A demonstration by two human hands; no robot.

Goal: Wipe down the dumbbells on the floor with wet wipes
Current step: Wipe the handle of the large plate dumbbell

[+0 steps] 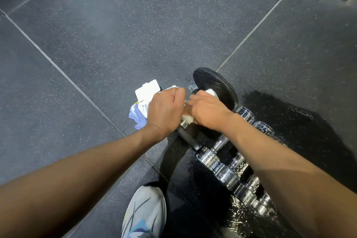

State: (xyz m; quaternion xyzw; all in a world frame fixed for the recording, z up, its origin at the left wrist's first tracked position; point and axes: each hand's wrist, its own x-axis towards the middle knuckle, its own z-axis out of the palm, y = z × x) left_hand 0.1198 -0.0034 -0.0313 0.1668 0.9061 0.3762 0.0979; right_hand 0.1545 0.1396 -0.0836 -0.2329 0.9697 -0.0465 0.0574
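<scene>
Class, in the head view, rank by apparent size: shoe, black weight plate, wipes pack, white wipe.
1. shoe, nearest the camera.
2. black weight plate and wipes pack: too alike to rank, the pack partly behind the left hand.
3. white wipe.

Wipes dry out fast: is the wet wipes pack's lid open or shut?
Open. The white flip lid stands raised off the wet wipes pack, which lies on the floor partly behind the left hand.

Gripped the dumbbell (pixel 216 85) with the left hand (pixel 164 110), clutched a white wet wipe (pixel 188 119) against it with the right hand (pixel 208 111).
</scene>
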